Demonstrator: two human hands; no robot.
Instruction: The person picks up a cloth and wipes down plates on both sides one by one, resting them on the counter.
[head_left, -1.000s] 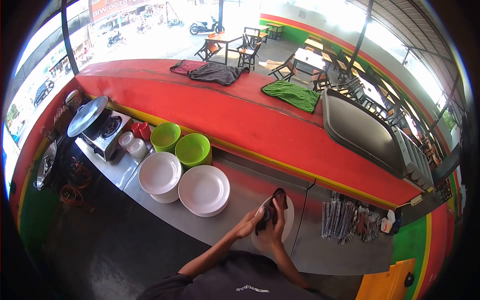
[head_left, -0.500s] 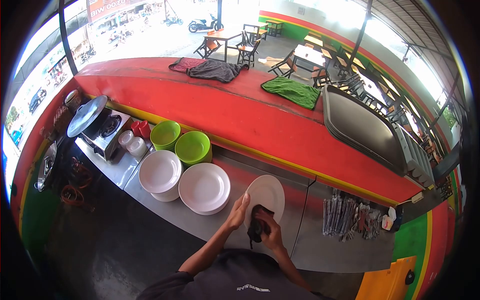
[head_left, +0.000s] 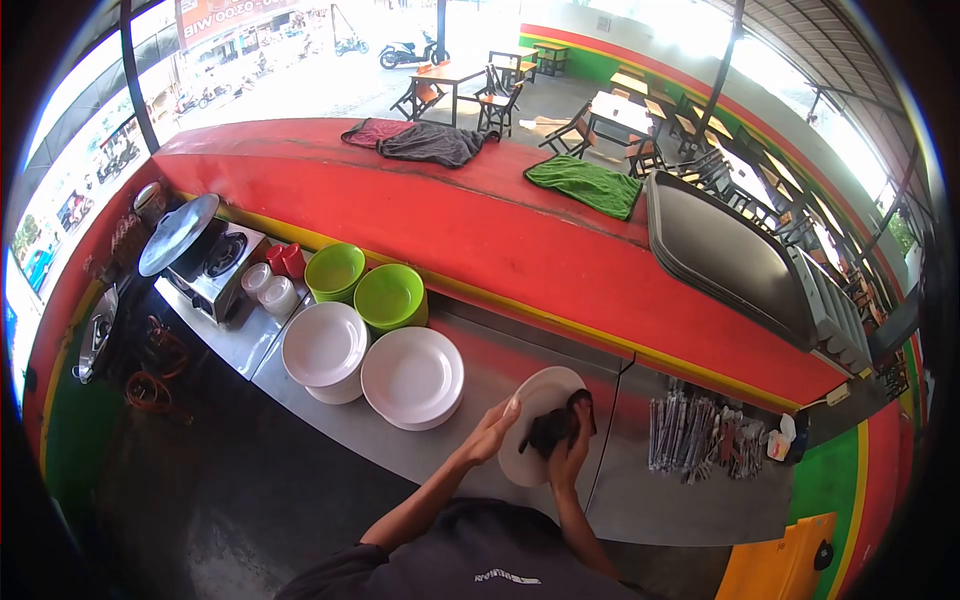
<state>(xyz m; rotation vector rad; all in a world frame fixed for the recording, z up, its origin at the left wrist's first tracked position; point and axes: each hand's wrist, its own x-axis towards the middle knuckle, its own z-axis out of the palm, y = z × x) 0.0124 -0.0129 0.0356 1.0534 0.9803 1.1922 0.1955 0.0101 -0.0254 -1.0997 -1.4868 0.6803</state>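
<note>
A white plate (head_left: 532,465) is held tilted above the steel counter, its left edge gripped by my left hand (head_left: 491,432). Against the plate's face, my right hand (head_left: 570,450) presses a dark cloth (head_left: 546,432), which covers the middle and right of the plate. Just to the left stand two stacks of white plates, one nearer (head_left: 412,378) and one farther left (head_left: 325,345). Behind them are two stacks of green bowls, at the right (head_left: 390,295) and the left (head_left: 335,270).
Wrapped cutlery (head_left: 690,435) lies on the counter (head_left: 640,510) at the right. Dark trays (head_left: 730,255), a green cloth (head_left: 585,186) and a grey cloth (head_left: 435,145) rest on the red ledge (head_left: 480,215). A stove (head_left: 215,270) with a large lid (head_left: 180,233) stands far left.
The cloth and my right hand have moved up and right across the plate since half a second ago. The plate has turned and shifted slightly right, with my left hand still at its edge.
</note>
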